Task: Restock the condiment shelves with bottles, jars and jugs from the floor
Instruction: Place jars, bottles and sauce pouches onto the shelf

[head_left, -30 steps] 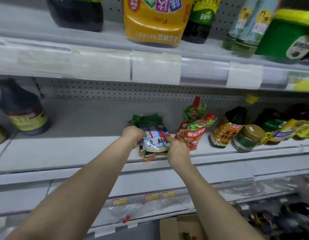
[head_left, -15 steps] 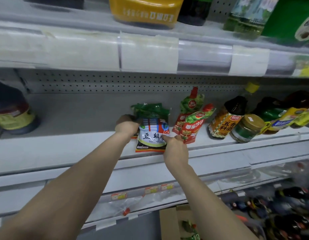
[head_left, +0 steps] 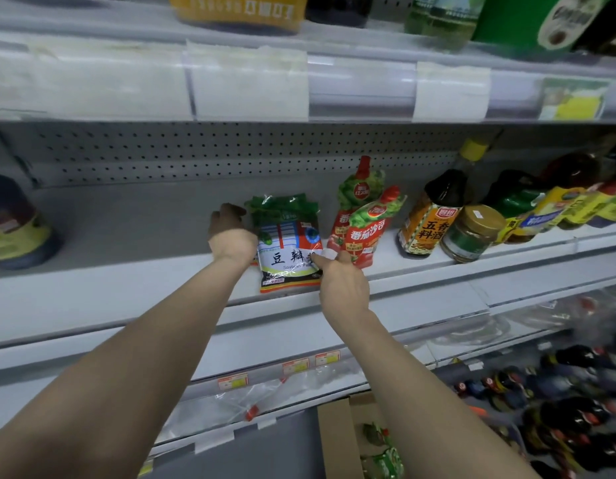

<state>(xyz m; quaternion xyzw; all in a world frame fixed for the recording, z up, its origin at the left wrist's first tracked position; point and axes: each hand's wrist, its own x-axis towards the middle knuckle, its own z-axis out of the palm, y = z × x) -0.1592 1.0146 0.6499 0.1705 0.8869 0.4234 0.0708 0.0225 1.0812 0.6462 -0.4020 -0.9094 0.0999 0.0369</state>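
Below the soybean paste pouch [head_left: 289,250], an open cardboard box [head_left: 334,440] holds green-printed packets [head_left: 382,456]. The pouch stands upright at the front edge of the middle shelf [head_left: 127,288]. It is glossy and green on top, with a white label in dark characters and a red-and-black band at its foot. The left hand [head_left: 230,233] curls its fingers round the pouch's left edge; the right hand [head_left: 341,281] pinches its right edge between thumb and forefinger. Just right of the pouch stand two red ketchup pouches [head_left: 365,229], then a dark bottle [head_left: 430,216] and a gold-lidded jar [head_left: 472,233].
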